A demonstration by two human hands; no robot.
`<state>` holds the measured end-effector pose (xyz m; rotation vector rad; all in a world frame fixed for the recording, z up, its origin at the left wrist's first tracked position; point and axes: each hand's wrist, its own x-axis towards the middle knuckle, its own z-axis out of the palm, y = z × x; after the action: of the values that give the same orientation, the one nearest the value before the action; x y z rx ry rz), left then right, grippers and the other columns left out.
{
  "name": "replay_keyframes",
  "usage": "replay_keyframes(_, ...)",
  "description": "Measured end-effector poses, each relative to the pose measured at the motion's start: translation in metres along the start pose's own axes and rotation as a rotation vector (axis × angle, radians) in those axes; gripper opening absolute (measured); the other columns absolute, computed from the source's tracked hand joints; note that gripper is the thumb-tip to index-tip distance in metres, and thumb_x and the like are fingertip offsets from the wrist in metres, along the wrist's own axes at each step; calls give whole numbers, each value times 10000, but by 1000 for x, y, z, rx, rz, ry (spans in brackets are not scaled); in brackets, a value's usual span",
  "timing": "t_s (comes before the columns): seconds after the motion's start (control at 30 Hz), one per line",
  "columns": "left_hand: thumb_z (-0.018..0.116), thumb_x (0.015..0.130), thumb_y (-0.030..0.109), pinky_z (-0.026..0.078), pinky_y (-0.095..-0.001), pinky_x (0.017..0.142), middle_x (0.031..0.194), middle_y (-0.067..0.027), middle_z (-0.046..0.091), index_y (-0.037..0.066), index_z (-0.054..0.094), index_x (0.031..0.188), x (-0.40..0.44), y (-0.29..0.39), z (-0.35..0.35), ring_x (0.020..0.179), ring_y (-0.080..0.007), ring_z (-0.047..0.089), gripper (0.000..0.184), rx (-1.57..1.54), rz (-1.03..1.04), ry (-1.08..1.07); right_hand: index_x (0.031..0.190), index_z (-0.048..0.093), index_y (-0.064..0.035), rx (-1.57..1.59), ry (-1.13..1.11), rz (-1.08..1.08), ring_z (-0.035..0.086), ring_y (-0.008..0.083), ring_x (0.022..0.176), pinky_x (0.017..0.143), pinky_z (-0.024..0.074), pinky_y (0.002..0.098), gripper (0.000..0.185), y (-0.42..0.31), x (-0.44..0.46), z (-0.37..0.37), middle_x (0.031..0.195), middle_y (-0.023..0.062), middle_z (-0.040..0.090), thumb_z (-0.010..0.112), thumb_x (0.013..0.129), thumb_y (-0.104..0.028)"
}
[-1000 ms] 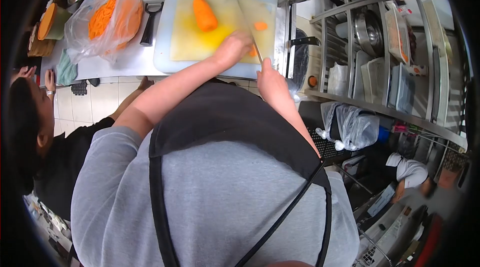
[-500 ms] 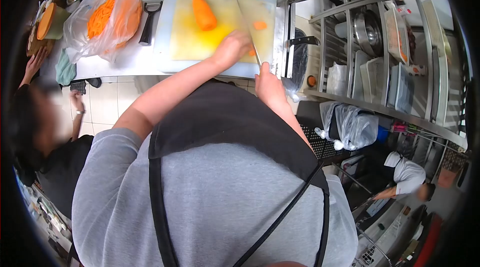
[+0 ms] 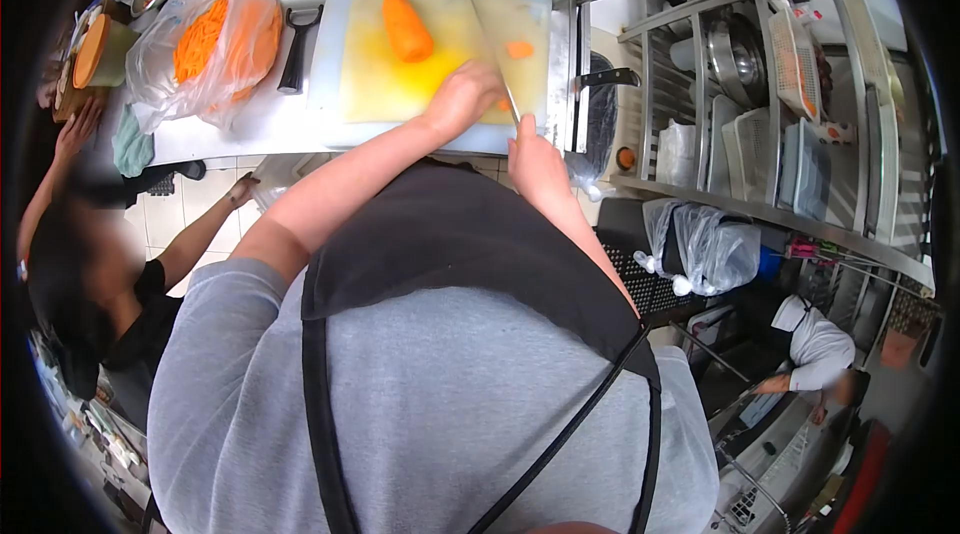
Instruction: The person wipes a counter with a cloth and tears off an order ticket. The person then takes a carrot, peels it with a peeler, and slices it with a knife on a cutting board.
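Observation:
My right hand (image 3: 537, 159) is closed around the handle of a long kitchen knife (image 3: 490, 42), its blade pointing away from me over the yellow-stained cutting board (image 3: 365, 24). Beside the blade, my left hand (image 3: 466, 99) has its fingers curled down on a small orange carrot piece (image 3: 503, 105), mostly hidden under the fingertips. A peeled carrot (image 3: 407, 29) lies on the board left of the knife. To the right of the blade is a cut carrot end (image 3: 519, 50).
Left on the counter are a black peeler (image 3: 295, 49) and a plastic bag (image 3: 225, 39) of shredded carrot. A second knife (image 3: 608, 78) juts out at the counter's right edge, by a metal rack (image 3: 650, 104). A co-worker (image 3: 110, 274) stands close on my left; another person (image 3: 815, 344) is behind right.
My hands, knife and carrot stay nearly in place. The co-worker on my left has leaned in, one arm reaching toward a clear plastic container beside my left forearm.

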<state>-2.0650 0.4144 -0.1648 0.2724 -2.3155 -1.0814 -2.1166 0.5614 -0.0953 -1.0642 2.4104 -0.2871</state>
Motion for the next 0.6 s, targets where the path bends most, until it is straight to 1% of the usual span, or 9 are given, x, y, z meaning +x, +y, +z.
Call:
replay_keyframes(0.03, 547, 696, 40, 430, -375, 721, 784, -116, 567, 41, 612, 728, 0, 2, -2, 804, -305, 516, 72, -8, 1, -13, 964, 404, 15, 3, -3, 3, 551, 431, 739, 666, 417, 511, 178, -1, 5, 2, 765, 268, 565, 390, 827, -98)
replay_keyframes(0.1, 545, 698, 40, 431, -373, 723, 794, -118, 568, 40, 613, 737, 1, 3, -3, 806, -304, 516, 79, -14, 13, -26, 994, 401, 20, 45, 87, -90, 553, 434, 744, 676, 421, 513, 211, -2, 22, 3, 764, 272, 564, 396, 824, -105)
replay_keyframes(0.17, 614, 688, 41, 442, -334, 725, 817, -75, 581, 16, 622, 756, -1, -2, -1, 810, -253, 530, 73, 53, -4, -7, 995, 401, 20, 17, 81, -102, 551, 435, 745, 676, 424, 511, 214, -2, 29, 1, 767, 273, 564, 399, 821, -106)
replay_keyframes(0.23, 612, 689, 40, 443, -332, 723, 816, -72, 581, 14, 623, 757, -4, -11, 6, 807, -250, 529, 73, 64, 31, 5, 995, 401, 20, -10, 71, -119, 550, 437, 746, 677, 428, 508, 217, -3, 27, -1, 769, 273, 565, 401, 818, -106)
replay_keyframes(0.3, 609, 691, 38, 444, -331, 721, 815, -69, 581, 13, 623, 758, -5, -14, 6, 804, -246, 529, 73, 73, 57, 20, 940, 337, -1, -3, 41, -104, 556, 451, 693, 628, 438, 511, 214, 0, 8, -6, 699, 273, 567, 470, 830, -128)
replay_keyframes(0.33, 607, 691, 38, 444, -331, 718, 812, -68, 580, 11, 623, 757, -4, -12, 7, 800, -245, 528, 72, 65, 49, 29, 940, 337, -1, -5, 39, -105, 556, 451, 693, 628, 438, 511, 214, 0, 2, -4, 699, 273, 567, 470, 830, -128)
replay_keyframes(0.4, 606, 691, 37, 445, -331, 715, 810, -67, 580, 10, 622, 756, -3, -9, 7, 795, -243, 527, 71, 53, 42, 40, 925, 332, -1, -48, 4, -4, 554, 453, 688, 629, 437, 508, 215, 0, -5, -2, 691, 271, 567, 474, 832, -132)
replay_keyframes(0.6, 587, 689, 41, 446, -327, 707, 784, -62, 570, 25, 622, 737, -3, -9, 4, 778, -240, 523, 61, 130, 78, 19, 918, 324, -4, -57, -28, -38, 551, 456, 679, 626, 436, 511, 221, 1, -2, -16, 685, 269, 566, 479, 832, -137)
